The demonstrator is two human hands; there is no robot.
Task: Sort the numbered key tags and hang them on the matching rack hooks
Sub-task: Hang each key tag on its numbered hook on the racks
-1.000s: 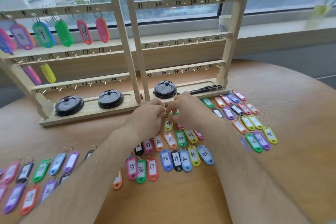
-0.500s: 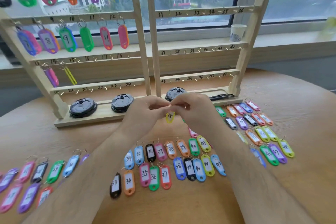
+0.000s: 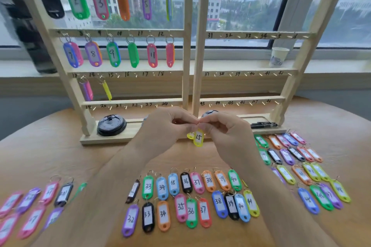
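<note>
Hooks 13 and 14, on the third rail in the left half of the rack, already carry tags: a pink and purple pair and a single yellow tag. The next hook to their right, hook 15, is bare.

Lower, in front of the foot of the rack, the left hand has come up from the table, where one second ago both hands were working low among the lying tags. Its thumb and forefinger are curled and pinch the small ring of the yellow tag 15. This tag now hangs free in the air, just in front of the middle of the rack base, and no longer lies on the wood. A second yellow tag shows just behind it on the left; whether it sits on the same ring, I cannot tell. The right hand pinches the same ring from the other side, with its fingers curled.

So the tag is picked up and its number can be read. I judge that the next step is to carry it up and to the left, to hook 15. In front of the rack, below and to the right of the hands, the tags of the thirties and forties lie in rows, not yet hung.
</note>
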